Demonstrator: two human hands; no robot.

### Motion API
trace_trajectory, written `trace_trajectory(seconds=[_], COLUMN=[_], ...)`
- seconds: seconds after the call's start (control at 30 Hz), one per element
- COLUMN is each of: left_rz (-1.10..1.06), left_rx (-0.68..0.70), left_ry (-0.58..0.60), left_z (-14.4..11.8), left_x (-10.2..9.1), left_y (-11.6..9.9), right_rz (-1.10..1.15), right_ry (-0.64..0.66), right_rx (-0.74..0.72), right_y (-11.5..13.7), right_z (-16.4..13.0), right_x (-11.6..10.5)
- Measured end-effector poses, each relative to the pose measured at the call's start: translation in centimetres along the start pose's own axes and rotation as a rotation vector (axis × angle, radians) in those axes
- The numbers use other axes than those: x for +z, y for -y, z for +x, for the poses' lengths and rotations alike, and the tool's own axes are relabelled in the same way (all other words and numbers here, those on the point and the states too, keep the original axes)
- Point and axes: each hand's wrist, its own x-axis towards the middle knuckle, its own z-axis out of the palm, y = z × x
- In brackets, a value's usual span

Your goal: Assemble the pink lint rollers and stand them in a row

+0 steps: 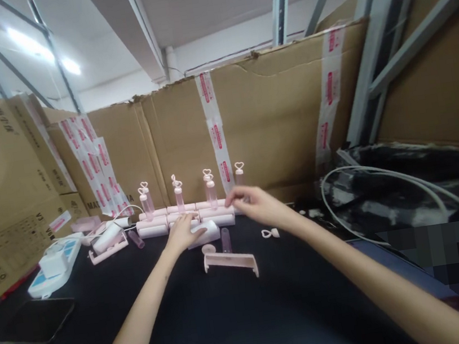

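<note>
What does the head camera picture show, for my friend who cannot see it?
Two bare arms reach across a black table to a row of pink blocks with small heart-topped bottles. The left hand rests on a white piece; the right hand touches the row's end. Cardboard boxes stand behind.

Dark phone (32,322), white power strip (54,265), coiled white cable (384,178).

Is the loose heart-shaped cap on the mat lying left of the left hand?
No, the heart-shaped cap lies on the black mat below the right hand, well right of the left hand.
</note>
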Motion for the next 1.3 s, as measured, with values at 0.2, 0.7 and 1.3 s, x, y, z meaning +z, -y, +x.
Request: trace_trajectory(seconds=[0.2,0.7,1.3], left_rz=[0.013,-0.153,-0.255], left_rx=[0.018,-0.031,-0.064], left_ry=[0.133,0.222,0.259], left_z=[-0.6,-0.7,-1.0], left_x=[0.1,-1.6,-2.1], left_y=[0.9,3.0,2.4], right_rz=[-0.438,-0.289,-0.044], right_ry=[0.384,0.406,0.192], right_rx=[0.075,0.278,0.360], right_y=[-1.8,-3.5,-5.9], right_z=[-1.0,2.4,2.2], right_x=[4.9,6.6,7.8])
